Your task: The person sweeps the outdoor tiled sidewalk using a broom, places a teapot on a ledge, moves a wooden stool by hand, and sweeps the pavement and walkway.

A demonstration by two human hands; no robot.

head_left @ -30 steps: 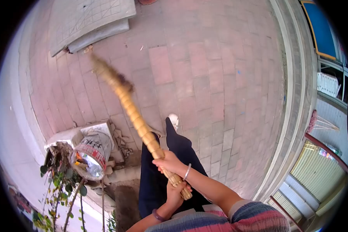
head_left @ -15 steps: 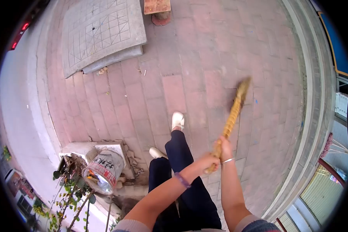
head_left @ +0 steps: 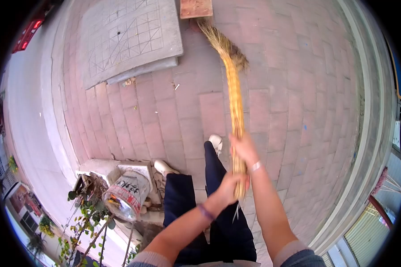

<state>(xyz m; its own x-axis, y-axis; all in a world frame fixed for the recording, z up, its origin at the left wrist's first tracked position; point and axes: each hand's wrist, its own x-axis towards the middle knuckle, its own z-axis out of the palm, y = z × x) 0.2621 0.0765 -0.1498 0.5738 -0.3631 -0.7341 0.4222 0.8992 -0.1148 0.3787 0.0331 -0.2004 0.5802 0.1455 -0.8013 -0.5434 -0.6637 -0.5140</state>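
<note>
A straw broom (head_left: 235, 95) points away from me over the brick paving, its frayed bristles spread near the foot of a wooden-topped seat. My right hand (head_left: 244, 149) is wrapped round the middle of the handle. Nearer my body, my left hand (head_left: 232, 187) grips the handle's lower end, with the butt showing just below it. Loose pale strips hang from that end. Whether the bristles touch the ground is hard to tell.
A stone table (head_left: 133, 40) with carved grid lines is at the upper left, beside a wooden seat (head_left: 196, 8). A bucket of litter (head_left: 128, 196) and a plant stand lower left. Steps (head_left: 373, 102) run along the right. Small litter dots the paving.
The broom has swung from the right back towards the left and its bristles now point up the view. Both hands kept hold. The feet have shifted, and the stone table shows farther right.
</note>
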